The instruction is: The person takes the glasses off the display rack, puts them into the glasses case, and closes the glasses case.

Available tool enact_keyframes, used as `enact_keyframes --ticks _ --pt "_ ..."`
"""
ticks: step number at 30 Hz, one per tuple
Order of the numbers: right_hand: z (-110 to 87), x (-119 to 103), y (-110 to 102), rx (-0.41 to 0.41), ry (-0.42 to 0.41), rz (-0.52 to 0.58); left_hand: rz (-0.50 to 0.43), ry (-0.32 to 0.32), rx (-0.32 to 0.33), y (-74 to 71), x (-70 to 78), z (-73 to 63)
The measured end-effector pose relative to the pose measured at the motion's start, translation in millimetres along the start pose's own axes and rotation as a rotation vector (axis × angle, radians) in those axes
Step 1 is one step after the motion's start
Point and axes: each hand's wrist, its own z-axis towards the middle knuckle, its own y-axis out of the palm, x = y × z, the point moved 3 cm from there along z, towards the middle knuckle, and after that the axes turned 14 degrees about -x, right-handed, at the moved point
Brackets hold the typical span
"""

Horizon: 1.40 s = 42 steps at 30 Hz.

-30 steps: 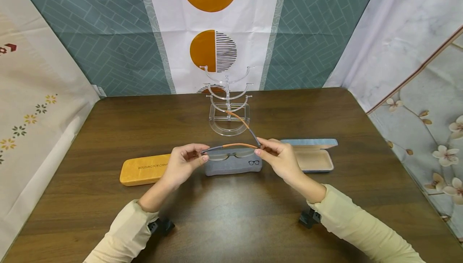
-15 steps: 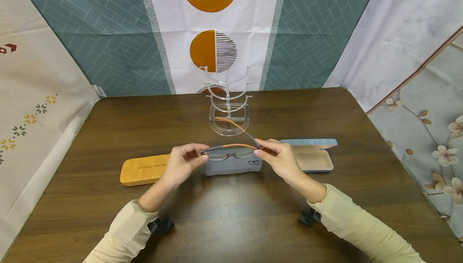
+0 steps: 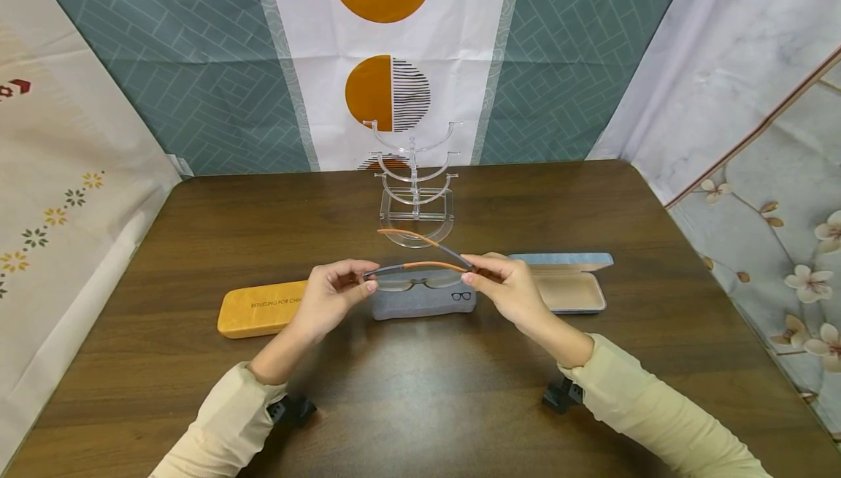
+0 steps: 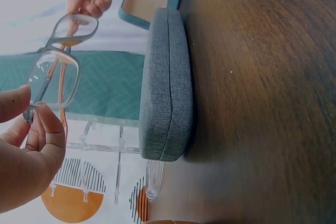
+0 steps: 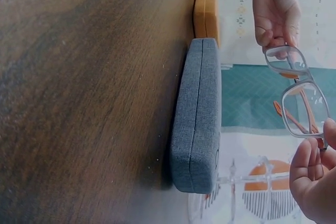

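Observation:
A pair of eyeglasses [image 3: 420, 283] with a grey frame and orange-tipped temples is held up between both hands, over the closed grey glasses case [image 3: 423, 306]. My left hand [image 3: 331, 295] pinches the left end of the frame between thumb and fingers. At the opposite end, my right hand [image 3: 506, 288] pinches the frame by its hinge. One temple lies folded along the frame; the other slants partly folded, its orange tip in front of the clear stand. In the left wrist view both lenses of the eyeglasses [image 4: 55, 77] show, raised beside the grey case [image 4: 167, 87].
Left of the grey case lies a closed yellow glasses case [image 3: 263, 308], partly behind the left hand. An open blue case [image 3: 571, 292] with a beige lining sits at the right. Behind them stands a clear tiered display stand [image 3: 415, 193], near the table's [image 3: 263, 193] back edge.
The right-hand temple has swung inward and down toward the frame, its orange tip moving left and nearer. Both hands stay almost in place, gripping the frame ends.

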Motion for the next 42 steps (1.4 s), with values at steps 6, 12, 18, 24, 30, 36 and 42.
enact_keyframes --ticks 6,12,18,24,30,36,42 --pt "-0.5 -1.5 0.5 -0.001 0.005 -0.015 -0.005 0.007 0.002 -0.8 -0.4 0.1" --pt "-0.1 -1.9 0.7 -0.004 -0.018 -0.018 -0.035 0.043 0.016 -1.1 0.6 0.4" --pt "-0.1 -3.2 1.1 -0.012 -0.029 -0.018 -0.044 0.038 0.032 -1.3 1.4 0.3" --pt "-0.8 -3.2 2.0 -0.027 -0.024 -0.022 -0.037 0.041 0.043 -1.8 3.1 -0.8" --pt "-1.0 -4.4 2.7 -0.037 -0.03 -0.032 -0.003 0.052 0.057 -2.5 5.5 -2.6" --pt "-0.4 -5.5 3.2 -0.042 -0.032 -0.031 0.035 0.064 0.075 -4.3 6.1 -3.3" --pt "0.2 -7.0 2.1 -0.057 -0.035 -0.042 0.099 0.066 0.093 -6.7 3.2 -3.6"
